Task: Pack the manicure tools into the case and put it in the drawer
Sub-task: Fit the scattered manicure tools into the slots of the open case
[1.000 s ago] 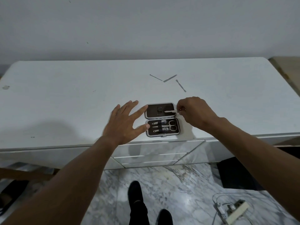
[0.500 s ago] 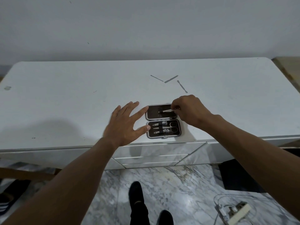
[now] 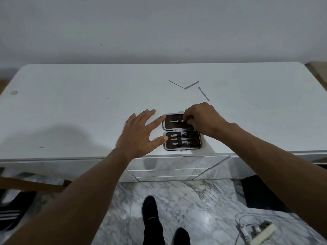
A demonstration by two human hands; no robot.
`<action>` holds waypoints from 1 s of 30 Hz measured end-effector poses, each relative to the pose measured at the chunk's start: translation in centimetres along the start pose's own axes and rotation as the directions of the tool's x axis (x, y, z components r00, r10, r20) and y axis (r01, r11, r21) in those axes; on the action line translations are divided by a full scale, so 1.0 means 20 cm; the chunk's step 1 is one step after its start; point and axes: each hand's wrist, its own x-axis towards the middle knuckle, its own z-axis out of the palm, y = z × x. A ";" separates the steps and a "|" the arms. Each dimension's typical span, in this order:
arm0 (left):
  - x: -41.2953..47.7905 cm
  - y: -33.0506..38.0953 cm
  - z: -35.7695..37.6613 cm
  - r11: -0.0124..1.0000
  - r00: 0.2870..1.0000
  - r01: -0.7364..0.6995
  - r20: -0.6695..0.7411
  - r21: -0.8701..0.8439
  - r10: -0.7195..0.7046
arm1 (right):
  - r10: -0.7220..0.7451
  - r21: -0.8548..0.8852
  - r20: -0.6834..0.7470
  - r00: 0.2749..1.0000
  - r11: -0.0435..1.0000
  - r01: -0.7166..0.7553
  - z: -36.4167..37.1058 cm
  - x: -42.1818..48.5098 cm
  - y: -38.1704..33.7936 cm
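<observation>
A dark manicure case lies open near the front edge of the white cabinet top. Its near half holds two clippers, a pointed tool and scissors under a strap. My right hand pinches a small metal tool over the case's far half. My left hand lies flat with fingers spread, index finger and thumb touching the case's left edge. Three thin metal tools lie loose farther back: a slim one, a file and a pusher.
Closed drawer fronts sit below the cabinet's front edge. My feet stand on the marble floor. A power strip with cables lies on the floor at the right, a wooden piece and dark sandals at the left.
My right hand has moved left with the small tool, bringing it further over the case's far half. My left hand has stayed against the case's left edge.
</observation>
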 end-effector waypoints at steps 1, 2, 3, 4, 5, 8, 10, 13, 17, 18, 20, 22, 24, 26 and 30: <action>0.00 0.00 0.00 1.000 1.000 0.000 0.001 0.000 0.000 | 0.004 0.006 0.000 1.000 1.000 -0.004 0.00 0.00 0.00; 0.00 0.00 0.00 1.000 1.000 0.000 0.002 0.000 0.000 | 0.009 0.013 -0.003 1.000 1.000 -0.009 0.01 0.01 0.00; 0.00 0.00 0.00 1.000 1.000 0.000 0.001 0.001 0.000 | 0.014 0.022 -0.005 1.000 1.000 -0.014 0.01 0.01 0.01; 0.00 0.00 0.00 1.000 1.000 0.000 0.000 0.001 0.000 | 0.019 0.032 -0.006 1.000 0.999 -0.019 0.01 0.01 0.01; 0.00 0.00 0.00 1.000 1.000 -0.001 -0.001 -0.001 0.001 | 0.023 0.040 -0.003 1.000 0.999 -0.022 0.01 0.01 0.01; 0.01 0.00 0.00 1.000 1.000 -0.002 -0.001 -0.007 0.002 | 0.023 0.055 0.001 1.000 0.998 -0.023 0.02 0.03 0.00; 0.00 0.00 0.00 1.000 1.000 -0.003 -0.002 -0.008 0.003 | 0.022 0.065 0.000 1.000 0.998 -0.022 0.02 0.03 0.00; 0.00 0.00 0.00 1.000 1.000 0.003 0.001 -0.011 -0.003 | 0.015 0.069 0.009 1.000 0.998 -0.015 0.02 0.03 0.00; 0.01 0.00 0.00 1.000 1.000 0.006 0.009 -0.014 -0.006 | 0.011 0.067 0.009 1.000 0.998 -0.011 0.02 0.03 0.00; 0.01 0.00 0.00 1.000 1.000 0.007 0.012 -0.015 -0.007 | 0.009 0.066 0.008 1.000 0.998 -0.010 0.02 0.03 0.00; 0.01 0.00 0.00 1.000 1.000 0.008 0.011 -0.021 -0.007 | 0.005 0.063 0.006 1.000 0.998 -0.005 0.02 0.03 0.00; 0.00 0.00 0.00 1.000 1.000 0.008 0.008 -0.028 -0.007 | -0.001 0.061 0.003 1.000 0.998 0.001 0.01 0.03 0.00; 0.00 0.00 -0.01 0.999 1.000 0.010 0.007 -0.034 -0.010 | -0.007 0.063 0.003 1.000 0.998 0.007 -0.01 0.02 -0.01; 0.00 0.01 -0.01 1.000 1.000 0.012 0.009 -0.028 -0.012 | -0.013 0.056 -0.002 1.000 0.998 0.014 -0.03 0.02 -0.01; 0.00 0.01 -0.02 1.000 1.000 0.012 0.019 -0.020 -0.012 | -0.001 0.004 -0.040 0.999 1.000 0.001 -0.10 0.07 0.03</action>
